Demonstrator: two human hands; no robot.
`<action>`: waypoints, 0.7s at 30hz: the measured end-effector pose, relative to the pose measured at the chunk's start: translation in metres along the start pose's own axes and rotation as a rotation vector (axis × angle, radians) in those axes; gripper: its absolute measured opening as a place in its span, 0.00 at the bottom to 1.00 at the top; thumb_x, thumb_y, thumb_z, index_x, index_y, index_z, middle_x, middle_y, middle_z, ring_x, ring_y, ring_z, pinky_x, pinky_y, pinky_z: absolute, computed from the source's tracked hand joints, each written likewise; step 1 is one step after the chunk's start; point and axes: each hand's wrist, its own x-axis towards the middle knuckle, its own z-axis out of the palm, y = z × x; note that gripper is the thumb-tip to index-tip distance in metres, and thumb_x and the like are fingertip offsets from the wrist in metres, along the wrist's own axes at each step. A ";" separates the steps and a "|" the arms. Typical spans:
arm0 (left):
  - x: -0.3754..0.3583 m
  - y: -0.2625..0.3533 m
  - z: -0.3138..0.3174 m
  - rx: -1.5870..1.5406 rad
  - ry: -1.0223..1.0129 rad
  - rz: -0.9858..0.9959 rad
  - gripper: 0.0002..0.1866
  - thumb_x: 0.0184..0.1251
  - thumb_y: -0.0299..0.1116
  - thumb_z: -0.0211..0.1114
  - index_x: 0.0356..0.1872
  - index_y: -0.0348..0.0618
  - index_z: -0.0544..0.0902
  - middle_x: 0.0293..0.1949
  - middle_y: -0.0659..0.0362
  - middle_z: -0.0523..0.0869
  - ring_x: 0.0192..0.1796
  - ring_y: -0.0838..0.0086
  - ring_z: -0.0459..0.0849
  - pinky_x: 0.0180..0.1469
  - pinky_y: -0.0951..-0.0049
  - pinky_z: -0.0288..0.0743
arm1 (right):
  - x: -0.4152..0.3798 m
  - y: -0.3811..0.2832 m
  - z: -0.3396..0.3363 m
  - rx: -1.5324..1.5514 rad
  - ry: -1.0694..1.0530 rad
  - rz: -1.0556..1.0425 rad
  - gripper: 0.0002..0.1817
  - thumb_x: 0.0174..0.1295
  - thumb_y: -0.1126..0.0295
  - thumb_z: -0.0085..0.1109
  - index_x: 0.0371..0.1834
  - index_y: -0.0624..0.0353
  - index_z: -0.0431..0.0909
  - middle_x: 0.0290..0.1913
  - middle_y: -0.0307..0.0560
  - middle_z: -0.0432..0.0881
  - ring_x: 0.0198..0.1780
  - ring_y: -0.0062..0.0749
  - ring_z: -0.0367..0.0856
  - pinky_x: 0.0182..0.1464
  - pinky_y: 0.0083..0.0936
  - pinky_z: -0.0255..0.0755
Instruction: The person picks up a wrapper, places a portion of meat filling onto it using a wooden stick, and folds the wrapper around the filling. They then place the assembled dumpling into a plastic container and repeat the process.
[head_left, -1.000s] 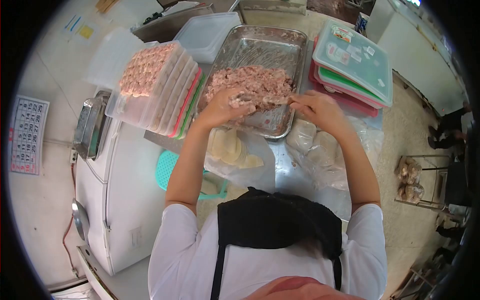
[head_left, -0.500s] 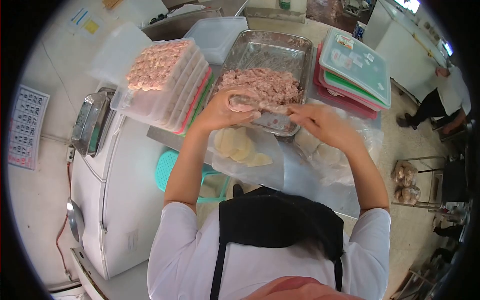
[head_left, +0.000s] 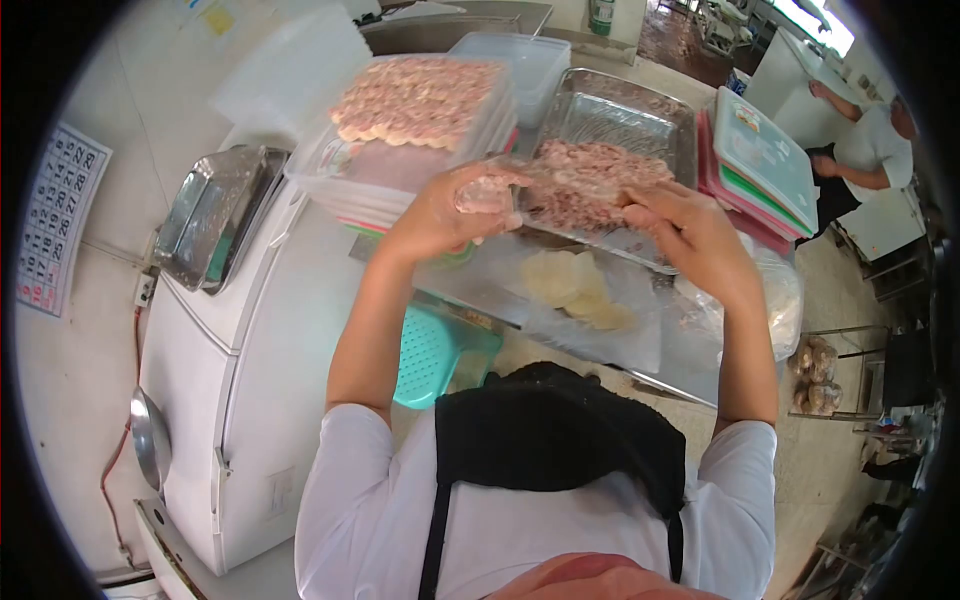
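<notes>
My left hand [head_left: 450, 212] is cupped with the fingers curled round a meat-filled dumpling [head_left: 486, 194], near the left rim of a metal tray [head_left: 688, 130]. In that tray lies a mound of ground meat [head_left: 595, 180]. My right hand [head_left: 690, 232] is closed over the mound's right side, gripping a narrow meat-smeared tool whose blade is blurred against the meat. Thin round dough wrappers [head_left: 572, 285] lie fanned on a plastic sheet [head_left: 640, 330] in front of the tray, below and between my hands.
Stacked clear containers [head_left: 330, 185] at left hold rows of filled dumplings [head_left: 415, 100]. Lidded containers [head_left: 765, 160] stand right of the tray, with a plastic bag [head_left: 775, 290] nearer me. A turquoise stool [head_left: 430, 360] stands below the table edge. Another person [head_left: 870, 150] is at far right.
The view has swung left, so the table appears farther right. My right hand and the tool have moved away from the left hand to the meat. The other person has shifted and raised an arm.
</notes>
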 end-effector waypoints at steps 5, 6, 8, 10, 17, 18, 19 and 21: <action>-0.029 -0.029 -0.068 0.171 0.030 0.015 0.20 0.52 0.27 0.72 0.47 0.38 0.79 0.43 0.61 0.83 0.41 0.80 0.80 0.44 0.75 0.76 | 0.030 -0.039 0.069 0.048 0.016 0.015 0.14 0.65 0.68 0.56 0.49 0.63 0.79 0.40 0.56 0.82 0.42 0.50 0.80 0.44 0.33 0.73; -0.034 -0.033 -0.086 0.232 0.042 0.070 0.20 0.52 0.27 0.72 0.48 0.38 0.79 0.43 0.60 0.83 0.41 0.79 0.80 0.45 0.75 0.75 | 0.033 -0.046 0.068 0.093 -0.021 0.118 0.16 0.65 0.67 0.57 0.52 0.67 0.77 0.41 0.55 0.83 0.43 0.46 0.82 0.45 0.32 0.73; -0.044 -0.039 -0.126 0.350 0.055 0.182 0.21 0.52 0.27 0.72 0.49 0.39 0.79 0.43 0.58 0.84 0.42 0.78 0.81 0.46 0.75 0.75 | 0.028 -0.030 0.086 0.149 0.159 0.080 0.17 0.66 0.66 0.57 0.53 0.67 0.77 0.38 0.49 0.83 0.36 0.35 0.80 0.39 0.27 0.71; -0.046 -0.047 -0.168 0.192 0.188 0.078 0.22 0.53 0.31 0.72 0.49 0.39 0.79 0.41 0.58 0.84 0.43 0.77 0.81 0.48 0.75 0.73 | 0.010 -0.006 0.100 0.206 0.256 0.162 0.18 0.67 0.65 0.57 0.53 0.67 0.77 0.35 0.43 0.82 0.32 0.27 0.78 0.34 0.24 0.70; 0.004 -0.100 -0.268 1.147 0.565 0.038 0.28 0.51 0.35 0.69 0.56 0.40 0.75 0.39 0.49 0.84 0.43 0.58 0.83 0.47 0.63 0.75 | -0.072 0.000 0.098 0.538 0.380 0.760 0.17 0.70 0.62 0.54 0.54 0.61 0.79 0.23 0.26 0.69 0.20 0.09 0.59 0.21 0.11 0.51; 0.012 -0.105 -0.267 1.145 0.583 0.074 0.29 0.50 0.34 0.69 0.56 0.41 0.74 0.39 0.47 0.84 0.43 0.55 0.83 0.47 0.61 0.75 | -0.080 -0.002 0.099 0.562 0.409 0.776 0.18 0.71 0.61 0.53 0.55 0.61 0.79 0.23 0.25 0.68 0.19 0.08 0.57 0.20 0.10 0.49; 0.020 -0.109 -0.268 1.142 0.600 0.111 0.30 0.50 0.34 0.69 0.57 0.42 0.74 0.40 0.46 0.83 0.44 0.53 0.82 0.47 0.59 0.75 | -0.086 -0.004 0.099 0.536 0.429 0.800 0.18 0.71 0.60 0.53 0.55 0.61 0.79 0.22 0.26 0.66 0.19 0.08 0.57 0.20 0.10 0.49; 0.037 -0.113 -0.269 1.087 0.547 0.037 0.30 0.49 0.34 0.69 0.56 0.41 0.73 0.42 0.46 0.83 0.46 0.52 0.82 0.47 0.58 0.74 | -0.095 -0.009 0.100 0.483 0.466 0.850 0.19 0.71 0.59 0.52 0.55 0.61 0.78 0.21 0.26 0.64 0.19 0.08 0.56 0.20 0.11 0.49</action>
